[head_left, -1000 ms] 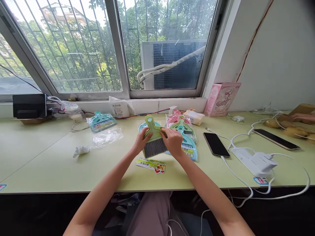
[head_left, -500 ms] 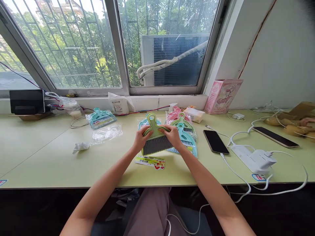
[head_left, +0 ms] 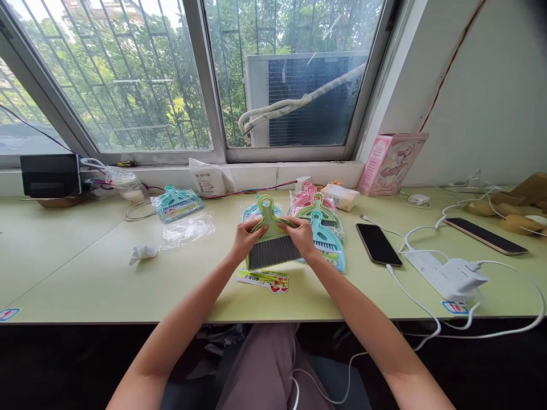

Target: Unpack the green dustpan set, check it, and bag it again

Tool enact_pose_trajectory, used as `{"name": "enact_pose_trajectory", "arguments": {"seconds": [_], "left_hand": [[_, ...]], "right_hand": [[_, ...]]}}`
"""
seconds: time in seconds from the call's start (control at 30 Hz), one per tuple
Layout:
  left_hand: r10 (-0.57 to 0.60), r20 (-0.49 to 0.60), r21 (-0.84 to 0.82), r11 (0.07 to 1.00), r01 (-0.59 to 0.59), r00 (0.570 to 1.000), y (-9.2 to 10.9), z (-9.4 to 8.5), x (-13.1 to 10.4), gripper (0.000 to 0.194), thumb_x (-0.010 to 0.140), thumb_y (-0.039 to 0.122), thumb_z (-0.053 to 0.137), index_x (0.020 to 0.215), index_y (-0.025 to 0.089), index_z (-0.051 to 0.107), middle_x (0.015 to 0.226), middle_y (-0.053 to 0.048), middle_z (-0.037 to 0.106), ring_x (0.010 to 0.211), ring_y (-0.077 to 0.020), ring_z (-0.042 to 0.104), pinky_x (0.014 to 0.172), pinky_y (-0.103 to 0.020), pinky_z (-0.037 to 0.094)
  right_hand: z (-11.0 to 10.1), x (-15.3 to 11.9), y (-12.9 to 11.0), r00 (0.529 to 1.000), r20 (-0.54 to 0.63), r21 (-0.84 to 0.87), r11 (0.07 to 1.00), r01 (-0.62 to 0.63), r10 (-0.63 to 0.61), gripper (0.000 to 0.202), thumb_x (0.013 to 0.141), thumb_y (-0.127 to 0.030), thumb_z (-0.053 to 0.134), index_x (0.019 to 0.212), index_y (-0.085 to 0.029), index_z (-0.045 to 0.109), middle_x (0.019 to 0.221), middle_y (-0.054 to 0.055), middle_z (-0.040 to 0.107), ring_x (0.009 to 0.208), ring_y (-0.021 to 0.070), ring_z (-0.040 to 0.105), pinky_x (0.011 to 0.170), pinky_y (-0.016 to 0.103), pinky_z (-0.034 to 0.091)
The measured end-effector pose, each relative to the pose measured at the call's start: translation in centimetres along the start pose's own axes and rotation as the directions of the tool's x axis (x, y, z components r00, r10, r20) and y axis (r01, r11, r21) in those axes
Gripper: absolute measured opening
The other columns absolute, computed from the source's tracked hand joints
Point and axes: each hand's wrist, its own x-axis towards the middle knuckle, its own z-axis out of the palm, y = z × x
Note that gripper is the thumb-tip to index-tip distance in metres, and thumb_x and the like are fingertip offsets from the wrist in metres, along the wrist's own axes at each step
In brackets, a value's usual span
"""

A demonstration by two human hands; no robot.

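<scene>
"Where is the green hand brush (head_left: 269, 230), and why two hands?"

"It is above the table (head_left: 85, 273), bristles downward. The left hand (head_left: 243, 242) and the right hand (head_left: 303, 238) have fingers clamped on its two shoulders, probably to keep it steady against what seems a dustpan behind."

"And the printed cards (head_left: 280, 283)?"

"They lie just below it, perhaps to be within easy reach. The wrapped blue set (head_left: 327, 239) rests beside the right hand."

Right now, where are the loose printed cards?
Head view, centre: printed cards lie near the front edge of the table, just below the green brush in left hand and right hand.
</scene>
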Motion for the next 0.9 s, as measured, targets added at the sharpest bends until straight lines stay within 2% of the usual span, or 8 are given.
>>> {"name": "enact_pose_trajectory", "arguments": {"seconds": [0.23, 0.4, 0.5, 0.6, 0.63, 0.7, 0.8, 0.9], "left_hand": [[0.032, 0.002, 0.041, 0.999, -0.032, 0.999, -0.7, -0.4, 0.5, 0.040, 0.069, 0.048, 0.077, 0.090, 0.014, 0.074, 0.078, -0.003, 0.065, 0.071, -0.0167, 0.057, 0.064, -0.027, 0.046], [-0.009, 0.132, 0.012, 1.000, 0.007, 0.991, -0.9, -1.8, 1.4, 0.046, 0.072, 0.048, 0.077, 0.105, 0.016, 0.071, 0.084, -0.005, 0.068, 0.077, -0.0197, 0.061, 0.068, -0.029, 0.048], [-0.061, 0.153, 0.009, 0.998, 0.060, 0.986, -1.9, -2.6, 1.9, 0.038, 0.073, 0.049, 0.075, 0.090, 0.015, 0.072, 0.079, -0.004, 0.066, 0.074, -0.0196, 0.060, 0.067, -0.029, 0.047], [-0.149, 0.009, -0.075, 0.986, 0.149, 0.989, -3.7, -3.5, 2.5, 0.037, 0.071, 0.050, 0.075, 0.082, 0.015, 0.069, 0.072, -0.003, 0.064, 0.068, -0.0181, 0.058, 0.064, -0.029, 0.045], [-0.170, -0.070, -0.113, 0.980, 0.162, 0.983, -4.3, -3.8, 2.7, 0.037, 0.070, 0.050, 0.075, 0.082, 0.015, 0.068, 0.073, -0.003, 0.064, 0.069, -0.0181, 0.058, 0.065, -0.029, 0.045], [-0.198, -0.238, -0.176, 0.972, 0.158, 0.951, -5.5, -4.8, 3.4, 0.035, 0.070, 0.046, 0.074, 0.085, 0.016, 0.067, 0.077, -0.003, 0.066, 0.073, -0.0188, 0.060, 0.069, -0.030, 0.046], [-0.184, -0.467, -0.145, 0.981, 0.130, 0.865, -7.3, -6.5, 4.1, 0.026, 0.076, 0.038, 0.066, 0.091, 0.016, 0.064, 0.086, -0.005, 0.067, 0.084, -0.0192, 0.061, 0.081, -0.031, 0.046], [-0.171, -0.599, -0.048, 0.983, 0.178, 0.782, -8.6, -7.8, 4.4, 0.017, 0.082, 0.030, 0.060, 0.094, 0.018, 0.061, 0.095, -0.006, 0.066, 0.095, -0.0194, 0.060, 0.090, -0.032, 0.043]], "right_hand": [[0.2, -0.2, -0.1, 1.000, -0.015, 0.003, 1.000, -0.004, 0.004, 0.023, 0.075, -0.037, 0.072, 0.092, -0.025, 0.079, 0.089, 0.001, 0.078, 0.089, 0.0259, 0.070, 0.081, 0.036, 0.055], [0.5, -0.3, -0.2, 0.997, 0.043, 0.162, 0.985, 0.063, -0.070, 0.035, 0.081, -0.047, 0.066, 0.102, -0.021, 0.075, 0.098, 0.006, 0.076, 0.091, 0.0240, 0.069, 0.080, 0.035, 0.055], [0.1, -0.6, -0.9, 0.981, -0.037, 0.025, 0.982, 0.190, -0.189, 0.042, 0.087, -0.050, 0.059, 0.118, -0.022, 0.066, 0.121, 0.009, 0.069, 0.109, 0.0244, 0.063, 0.088, 0.036, 0.052], [-0.4, -1.2, -1.7, 0.917, -0.092, -0.240, 0.902, 0.358, -0.389, 0.035, 0.094, -0.047, 0.053, 0.115, -0.021, 0.064, 0.119, 0.010, 0.066, 0.112, 0.0239, 0.058, 0.097, 0.039, 0.045], [-0.3, -1.5, -1.8, 0.904, -0.025, -0.293, 0.868, 0.402, -0.427, 0.032, 0.095, -0.045, 0.051, 0.110, -0.021, 0.065, 0.110, 0.009, 0.067, 0.105, 0.0227, 0.059, 0.096, 0.039, 0.045], [0.1, -2.1, -1.8, 0.874, 0.245, -0.313, 0.819, 0.481, -0.420, 0.028, 0.097, -0.042, 0.050, 0.100, -0.021, 0.068, 0.093, 0.006, 0.069, 0.090, 0.0197, 0.061, 0.090, 0.035, 0.046], [1.6, -3.1, -1.2, 0.699, 0.657, -0.245, 0.797, 0.552, -0.283, 0.026, 0.092, -0.045, 0.061, 0.099, -0.023, 0.071, 0.096, 0.006, 0.069, 0.096, 0.0206, 0.061, 0.088, 0.034, 0.047], [2.8, -3.7, -0.5, 0.538, 0.824, -0.188, 0.811, 0.555, -0.177, 0.044, 0.076, -0.046, 0.078, 0.113, -0.024, 0.070, 0.116, 0.009, 0.063, 0.113, 0.0256, 0.056, 0.095, 0.038, 0.047]]}}
